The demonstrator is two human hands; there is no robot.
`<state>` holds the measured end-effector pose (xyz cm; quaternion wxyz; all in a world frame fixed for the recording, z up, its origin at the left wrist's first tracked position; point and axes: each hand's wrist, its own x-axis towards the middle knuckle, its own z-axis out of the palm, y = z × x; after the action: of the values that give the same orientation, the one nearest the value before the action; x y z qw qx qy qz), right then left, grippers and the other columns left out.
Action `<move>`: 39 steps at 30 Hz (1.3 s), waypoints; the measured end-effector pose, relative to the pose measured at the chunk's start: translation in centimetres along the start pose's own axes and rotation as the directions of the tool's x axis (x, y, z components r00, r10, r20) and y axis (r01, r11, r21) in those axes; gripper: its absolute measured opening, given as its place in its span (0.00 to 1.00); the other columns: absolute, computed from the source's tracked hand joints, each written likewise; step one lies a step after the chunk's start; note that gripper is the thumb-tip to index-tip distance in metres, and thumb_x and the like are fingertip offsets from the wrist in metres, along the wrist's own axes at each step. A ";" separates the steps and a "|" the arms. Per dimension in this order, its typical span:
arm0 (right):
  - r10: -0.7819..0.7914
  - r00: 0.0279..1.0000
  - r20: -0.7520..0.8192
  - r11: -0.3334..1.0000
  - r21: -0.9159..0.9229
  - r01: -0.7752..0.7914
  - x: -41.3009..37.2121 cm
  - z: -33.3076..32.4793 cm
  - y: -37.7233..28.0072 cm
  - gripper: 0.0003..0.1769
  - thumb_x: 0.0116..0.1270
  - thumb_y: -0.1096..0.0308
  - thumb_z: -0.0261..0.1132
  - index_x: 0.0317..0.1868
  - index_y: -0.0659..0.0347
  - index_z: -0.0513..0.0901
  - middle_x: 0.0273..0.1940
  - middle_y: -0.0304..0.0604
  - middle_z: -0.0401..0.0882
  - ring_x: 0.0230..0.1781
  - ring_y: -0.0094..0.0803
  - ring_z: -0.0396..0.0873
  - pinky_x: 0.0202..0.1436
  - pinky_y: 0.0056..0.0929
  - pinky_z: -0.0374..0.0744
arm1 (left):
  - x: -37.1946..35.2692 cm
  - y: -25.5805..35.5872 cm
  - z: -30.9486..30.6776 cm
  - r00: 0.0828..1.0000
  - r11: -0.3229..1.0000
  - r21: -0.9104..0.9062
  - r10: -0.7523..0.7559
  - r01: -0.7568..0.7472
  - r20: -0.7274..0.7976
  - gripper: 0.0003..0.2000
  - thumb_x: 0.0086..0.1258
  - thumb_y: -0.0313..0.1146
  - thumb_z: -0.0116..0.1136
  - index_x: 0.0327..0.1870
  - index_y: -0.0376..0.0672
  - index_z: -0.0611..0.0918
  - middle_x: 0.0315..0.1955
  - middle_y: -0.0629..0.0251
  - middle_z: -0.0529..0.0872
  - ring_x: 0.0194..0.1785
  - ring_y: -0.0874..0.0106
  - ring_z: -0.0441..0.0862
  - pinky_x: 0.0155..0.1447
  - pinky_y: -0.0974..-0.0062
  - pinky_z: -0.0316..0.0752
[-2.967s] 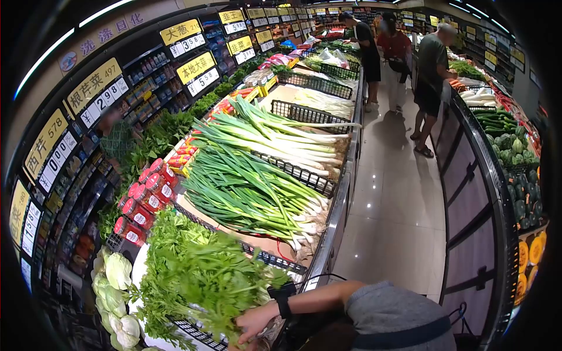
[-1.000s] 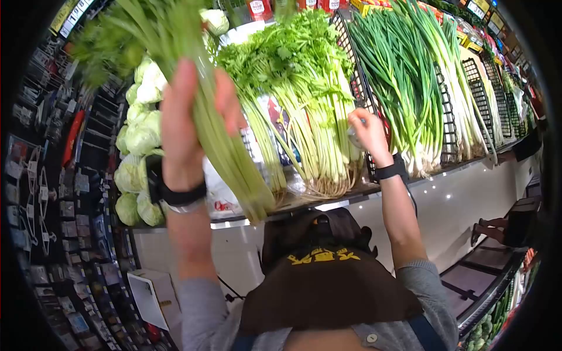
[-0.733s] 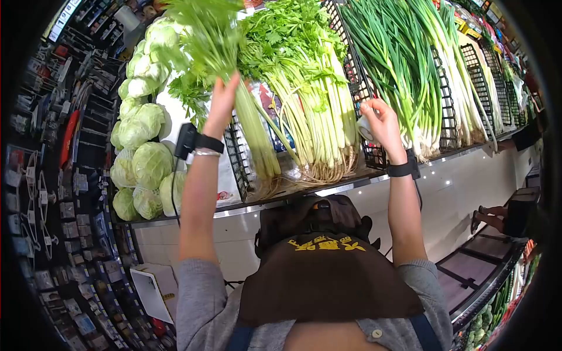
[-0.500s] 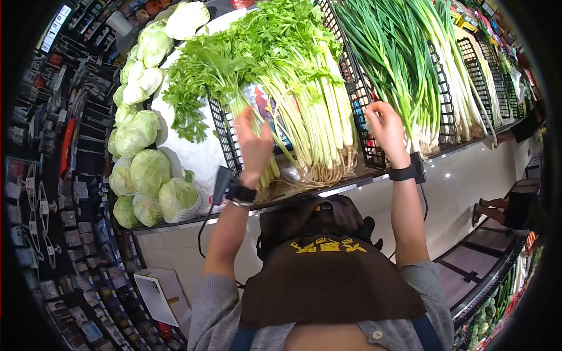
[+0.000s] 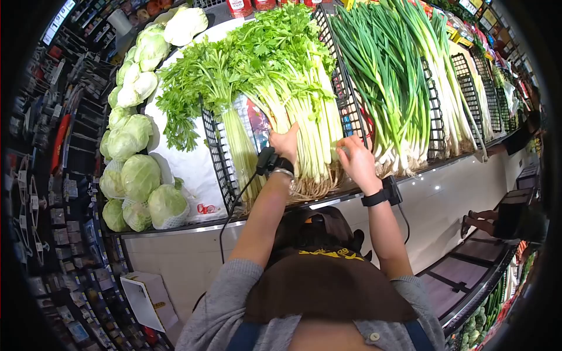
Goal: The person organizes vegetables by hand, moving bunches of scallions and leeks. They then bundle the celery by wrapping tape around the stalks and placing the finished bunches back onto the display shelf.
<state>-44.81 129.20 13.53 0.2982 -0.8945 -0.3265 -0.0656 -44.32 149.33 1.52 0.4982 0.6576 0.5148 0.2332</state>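
Observation:
Long-stemmed celery (image 5: 313, 131) lies in a bin, leaves up and roots toward me. My left hand (image 5: 284, 143) is at the left edge of its pale stems, thumb raised against them and fingers partly hidden among them. A separate bunch of celery (image 5: 235, 137) rests to the left, beside a black mesh divider (image 5: 216, 155). My right hand (image 5: 358, 162) is just right of the roots, near the second black divider (image 5: 345, 88), fingers bent and apart with nothing between them. Green onions (image 5: 392, 99) lie beyond that divider.
Cabbages (image 5: 140, 178) are piled at the left on a white sheet (image 5: 190, 175). More black dividers (image 5: 462, 73) and stalks stand to the right. Red-labelled bottles (image 5: 240, 7) line the back. A person's legs (image 5: 483, 221) show at the right. A white box (image 5: 149, 301) sits lower left.
My left hand has moved right, from the left celery bunch to the stems of the main pile. My right hand has come lower and left, nearer the roots. The view has shifted slightly.

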 end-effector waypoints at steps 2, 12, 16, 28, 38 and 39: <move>0.015 1.000 0.002 0.999 0.049 -0.015 -0.2 0.2 0.2 0.05 0.58 0.69 0.61 0.36 0.57 0.77 0.36 0.43 0.73 0.29 0.45 0.77 0.32 0.40 0.75 | 0.6 0.9 -1.8 0.987 0.994 -0.088 -0.048 0.062 0.156 0.31 0.40 0.41 0.75 0.43 0.28 0.78 0.39 0.48 0.82 0.41 0.61 0.81 0.48 0.71 0.74; -0.031 0.999 -0.032 0.996 0.080 0.034 -0.4 -0.4 0.8 0.05 0.59 0.70 0.61 0.37 0.58 0.77 0.36 0.43 0.75 0.31 0.45 0.77 0.33 0.38 0.75 | 2.4 1.6 -7.2 0.728 0.870 -0.357 -0.003 0.340 0.685 0.13 0.53 0.25 0.64 0.41 0.34 0.81 0.37 0.61 0.84 0.38 0.72 0.81 0.43 0.75 0.74; -0.033 0.995 -0.091 0.989 0.141 0.046 -1.0 -0.6 0.7 0.05 0.59 0.72 0.60 0.37 0.58 0.77 0.36 0.43 0.75 0.32 0.44 0.76 0.34 0.37 0.75 | 1.9 4.4 -10.5 0.670 0.851 -0.412 0.101 0.324 0.736 0.14 0.58 0.26 0.61 0.46 0.35 0.77 0.35 0.60 0.83 0.37 0.69 0.81 0.43 0.73 0.77; -0.091 0.993 -0.074 0.984 0.147 0.101 -0.3 -0.4 -0.5 0.06 0.57 0.75 0.60 0.36 0.59 0.77 0.37 0.43 0.75 0.34 0.43 0.76 0.35 0.34 0.74 | -2.2 39.9 -23.0 0.344 0.654 -0.740 0.666 0.158 0.662 0.05 0.59 0.24 0.58 0.33 0.34 0.75 0.24 0.60 0.80 0.26 0.70 0.81 0.35 0.76 0.82; -0.186 0.982 -0.043 0.982 0.005 0.186 -2.4 -2.9 -2.1 0.11 0.51 0.77 0.62 0.37 0.58 0.81 0.37 0.39 0.74 0.41 0.39 0.70 0.44 0.34 0.68 | -3.1 11.0 -10.5 0.568 0.751 -0.524 0.244 0.403 0.786 0.11 0.62 0.25 0.58 0.45 0.37 0.75 0.35 0.63 0.81 0.37 0.69 0.80 0.44 0.71 0.78; -0.182 0.983 -0.035 0.983 0.002 0.182 -2.3 -3.0 -2.8 0.11 0.51 0.77 0.62 0.37 0.58 0.81 0.37 0.39 0.74 0.41 0.39 0.70 0.44 0.34 0.68 | -3.1 8.3 -9.9 0.546 0.738 -0.471 0.167 0.483 0.821 0.13 0.63 0.26 0.57 0.48 0.37 0.74 0.37 0.62 0.81 0.38 0.70 0.80 0.44 0.71 0.78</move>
<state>-48.10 127.93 16.68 0.2991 -0.8589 -0.4018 -0.1073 -49.86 150.83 13.48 0.8942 0.4154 0.1664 0.0123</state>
